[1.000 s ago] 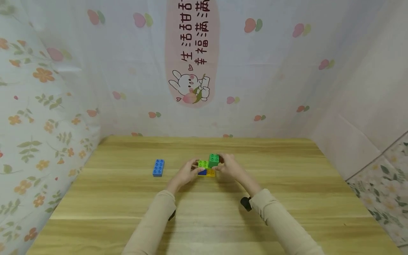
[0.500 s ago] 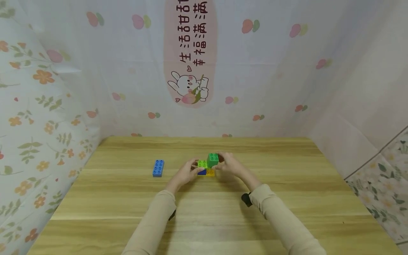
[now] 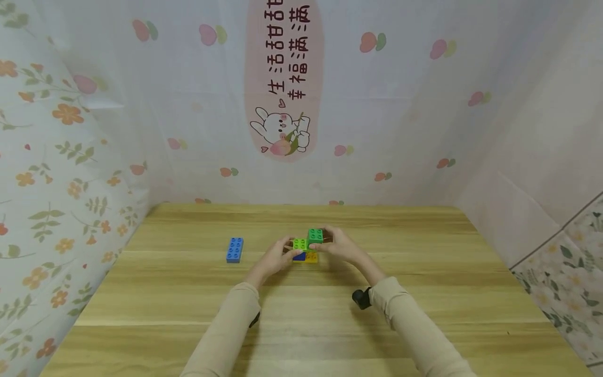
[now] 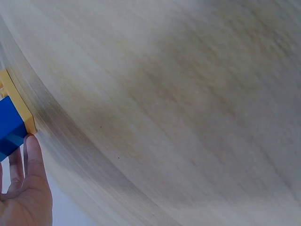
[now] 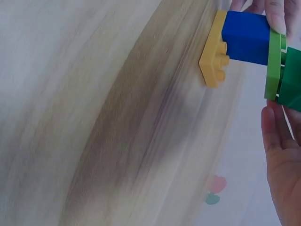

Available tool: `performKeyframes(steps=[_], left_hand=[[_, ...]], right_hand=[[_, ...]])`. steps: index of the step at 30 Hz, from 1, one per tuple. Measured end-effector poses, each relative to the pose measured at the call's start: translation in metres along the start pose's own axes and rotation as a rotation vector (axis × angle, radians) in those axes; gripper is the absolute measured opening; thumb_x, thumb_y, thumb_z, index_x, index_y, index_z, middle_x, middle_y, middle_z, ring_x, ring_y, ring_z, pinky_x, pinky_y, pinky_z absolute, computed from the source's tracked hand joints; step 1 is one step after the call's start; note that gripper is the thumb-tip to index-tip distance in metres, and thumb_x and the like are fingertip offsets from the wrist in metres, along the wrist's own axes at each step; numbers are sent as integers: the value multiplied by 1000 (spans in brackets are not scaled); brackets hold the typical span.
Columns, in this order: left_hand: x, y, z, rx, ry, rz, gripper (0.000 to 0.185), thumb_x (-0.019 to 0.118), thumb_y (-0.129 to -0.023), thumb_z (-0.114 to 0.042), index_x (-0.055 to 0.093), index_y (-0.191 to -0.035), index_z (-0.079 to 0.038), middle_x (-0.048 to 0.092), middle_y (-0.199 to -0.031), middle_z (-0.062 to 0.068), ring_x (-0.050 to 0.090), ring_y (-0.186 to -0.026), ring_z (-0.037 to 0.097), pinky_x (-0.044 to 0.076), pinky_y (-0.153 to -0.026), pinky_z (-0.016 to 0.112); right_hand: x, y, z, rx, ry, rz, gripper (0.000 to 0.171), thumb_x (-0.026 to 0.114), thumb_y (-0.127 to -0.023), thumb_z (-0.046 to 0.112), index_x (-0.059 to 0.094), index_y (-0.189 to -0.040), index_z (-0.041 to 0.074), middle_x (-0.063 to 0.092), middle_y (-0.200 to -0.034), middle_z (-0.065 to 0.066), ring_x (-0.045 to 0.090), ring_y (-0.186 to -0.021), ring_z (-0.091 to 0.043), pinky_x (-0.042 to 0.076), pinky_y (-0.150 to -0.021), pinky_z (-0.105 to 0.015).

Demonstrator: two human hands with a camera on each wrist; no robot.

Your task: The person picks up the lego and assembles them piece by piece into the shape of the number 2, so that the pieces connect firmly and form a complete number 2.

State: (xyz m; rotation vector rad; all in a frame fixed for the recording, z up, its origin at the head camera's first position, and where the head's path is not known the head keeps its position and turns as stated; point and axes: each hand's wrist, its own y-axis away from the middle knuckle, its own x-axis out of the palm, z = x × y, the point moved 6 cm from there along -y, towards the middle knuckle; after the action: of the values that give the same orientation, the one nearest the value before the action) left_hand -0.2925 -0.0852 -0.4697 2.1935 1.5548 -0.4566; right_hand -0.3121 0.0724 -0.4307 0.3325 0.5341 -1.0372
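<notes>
A small toy-brick stack stands in the middle of the table. Its base is a flat yellow brick (image 5: 214, 52), with a blue brick (image 5: 245, 37) on one end and a flat light green brick (image 3: 299, 244) above. At the right end of the light green piece sits a dark green brick (image 3: 315, 234), slightly tilted, a thin gap between them in the right wrist view. My left hand (image 3: 275, 257) grips the stack from the left, thumb at the light green brick's edge. My right hand (image 3: 342, 246) pinches the dark green brick, thumb across its front.
A loose blue brick (image 3: 234, 250) lies on the wooden table (image 3: 301, 324) to the left of the hands. Behind the table hangs a patterned white curtain (image 3: 188, 104), with a floral one along the left side.
My right thumb has shifted up and left over the front of the dark green brick. The left hand and the rest of the stack hold their place.
</notes>
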Motion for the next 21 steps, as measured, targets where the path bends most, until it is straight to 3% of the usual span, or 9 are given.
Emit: performKeyframes(steps=[9,21], left_hand=[[2,-2,2,14,-12,7,50,51,-93,-30,38,-137,-9,49,-128,16,51,-114,30,45,-95,44],[-1,1,-1,19,-14,16,50,50,-94,-30,36,-137,-8,48,-129,17,50,-115,31,45,-94,45]], right_hand=[[-2,3,-2,-24,-38,19,49,67,-83,19,51,-126,2,63,-110,-16,62,-96,-25,52,-82,-34],[3,-3,4,-23,44,19,42,66,-84,14,53,-122,1,64,-108,-14,62,-98,-25,52,-84,-34]])
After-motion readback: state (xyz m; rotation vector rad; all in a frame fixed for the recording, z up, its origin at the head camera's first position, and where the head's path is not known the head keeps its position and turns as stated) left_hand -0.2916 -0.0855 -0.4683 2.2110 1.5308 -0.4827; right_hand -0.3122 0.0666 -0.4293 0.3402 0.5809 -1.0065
